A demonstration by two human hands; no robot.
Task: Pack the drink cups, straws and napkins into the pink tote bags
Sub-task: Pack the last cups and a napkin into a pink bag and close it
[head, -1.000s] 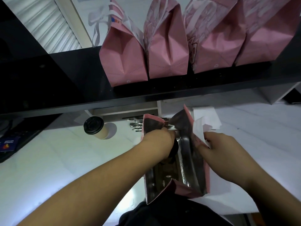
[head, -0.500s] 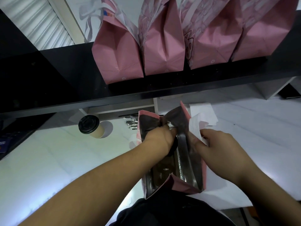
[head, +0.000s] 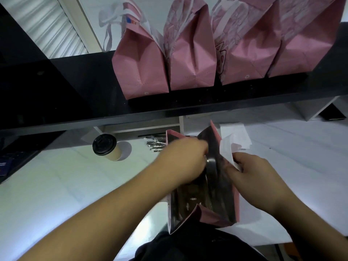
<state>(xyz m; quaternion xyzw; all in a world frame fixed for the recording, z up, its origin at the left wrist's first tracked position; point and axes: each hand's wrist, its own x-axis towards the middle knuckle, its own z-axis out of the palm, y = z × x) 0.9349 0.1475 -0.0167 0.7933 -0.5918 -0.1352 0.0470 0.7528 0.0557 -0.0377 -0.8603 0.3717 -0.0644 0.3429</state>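
Pink outside and silver-foil inside, the open tote bag point(head: 216, 187) stands on the white counter point(head: 56, 185) right in front of me, its mouth spread wide. My left hand point(head: 185, 161) is down at the far left of that mouth, blurred, fingers curled inward over the rim; whether they hold anything I cannot tell. My right hand point(head: 252, 174) pinches the bag's right edge together with a white paper napkin point(head: 227, 149) that sticks up from my fingers. Something dark and rounded point(head: 211, 164) sits inside the bag between my hands, too dim to identify. Just beyond the bag on the right lies a small stack of white napkins point(head: 237, 134). To the left, a bundle of black wrapped straws point(head: 155, 145) lies on the counter, and further left stands a tan paper cup with a black lid point(head: 106, 146). Far above, on the black shelf point(head: 75, 87), four more pink tote bags point(head: 192, 59) stand in a row, touching side by side.
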